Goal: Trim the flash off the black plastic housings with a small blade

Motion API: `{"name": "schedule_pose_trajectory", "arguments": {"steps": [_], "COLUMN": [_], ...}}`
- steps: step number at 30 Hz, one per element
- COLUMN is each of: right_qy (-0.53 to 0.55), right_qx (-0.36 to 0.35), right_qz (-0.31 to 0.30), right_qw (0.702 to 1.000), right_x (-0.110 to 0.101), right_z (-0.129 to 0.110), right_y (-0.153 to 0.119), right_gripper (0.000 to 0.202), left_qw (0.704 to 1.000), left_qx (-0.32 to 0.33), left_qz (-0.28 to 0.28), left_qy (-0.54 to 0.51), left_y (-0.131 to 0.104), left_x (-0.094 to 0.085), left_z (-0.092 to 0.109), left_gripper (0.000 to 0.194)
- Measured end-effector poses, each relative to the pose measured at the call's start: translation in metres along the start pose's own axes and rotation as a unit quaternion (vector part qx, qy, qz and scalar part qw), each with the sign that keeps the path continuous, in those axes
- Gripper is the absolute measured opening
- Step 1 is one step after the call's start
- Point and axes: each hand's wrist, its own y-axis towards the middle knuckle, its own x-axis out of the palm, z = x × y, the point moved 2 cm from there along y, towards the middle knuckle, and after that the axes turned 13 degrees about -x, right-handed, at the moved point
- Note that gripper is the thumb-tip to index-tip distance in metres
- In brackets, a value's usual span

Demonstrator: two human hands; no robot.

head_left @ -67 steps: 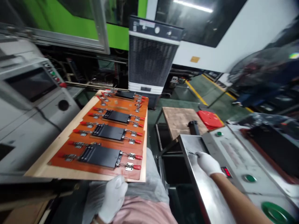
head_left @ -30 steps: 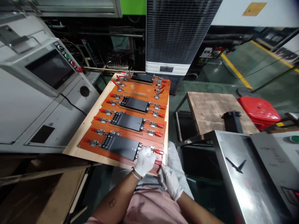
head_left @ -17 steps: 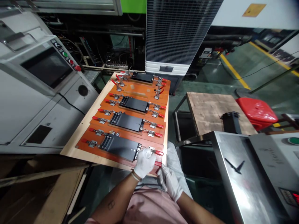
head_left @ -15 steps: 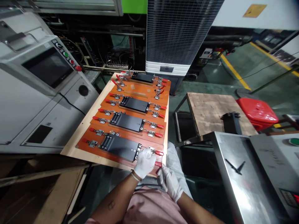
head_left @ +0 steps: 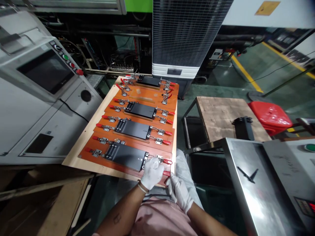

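My left hand [head_left: 152, 172], in a white glove, is closed over a toggle clamp at the right end of the nearest orange fixture plate [head_left: 98, 146]. That clamp's red handle [head_left: 166, 173] shows just past my knuckles. My right hand [head_left: 180, 191], also gloved, is at the board's right edge beside the handle tip. Its fingers are curled, and what they hold, if anything, is hidden. Left of my left hand, a flat dark grey panel [head_left: 126, 156] lies on the plate. Another toggle clamp [head_left: 163, 160] is just beyond my left hand.
Further fixtures behind hold a second panel [head_left: 133, 128], a third panel [head_left: 140, 109] and a far black panel [head_left: 150, 81], with red-handled clamps. A control cabinet [head_left: 49, 72] stands left. On the right are a wooden-topped table [head_left: 219, 114], a metal tray [head_left: 246, 157] and a red bin [head_left: 270, 114].
The view has shifted very slightly. Both hands keep the same places at the nearest fixture, with no visible change in grip.
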Motion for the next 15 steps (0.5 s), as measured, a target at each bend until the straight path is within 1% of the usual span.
{"name": "schedule_pose_trajectory", "arguments": {"steps": [5,10,15], "right_qy": [0.003,-0.017,-0.036], "right_qx": [0.004,-0.007,-0.006], "right_qz": [-0.007,0.004,0.004], "right_qw": [1.0,1.0,0.999], "right_x": [-0.0004,-0.0013,-0.0019], "right_z": [0.0014,-0.0009,0.0016], "right_y": [0.0009,0.0007,0.0015], "right_gripper": [0.067,0.067,0.067], "left_qw": [1.0,1.0,0.998], "left_qx": [-0.001,0.004,0.015], "left_qz": [0.007,0.009,0.031], "left_qy": [-0.012,-0.027,-0.058], "left_y": [-0.0003,-0.0013,-0.0012], "left_x": [-0.0004,-0.002,-0.0041], "left_z": [-0.001,-0.0008,0.0001], "left_gripper": [0.028,0.025,0.026]}}
